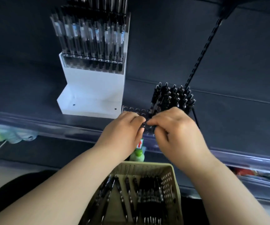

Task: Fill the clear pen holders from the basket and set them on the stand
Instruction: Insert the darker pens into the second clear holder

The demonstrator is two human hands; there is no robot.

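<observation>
Pinching: left hand (124, 129) and right hand (176, 127) were clamped on a slim black pen (145, 123) | above clear holed plastic pen holder (131, 109) | right of white stepped stand (90, 88)

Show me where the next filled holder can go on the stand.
The stand's lowest white step, below the filled holder, is bare. Crowded beside it, where the left hand and right hand pinch a pen at the half-filled holder.
</observation>
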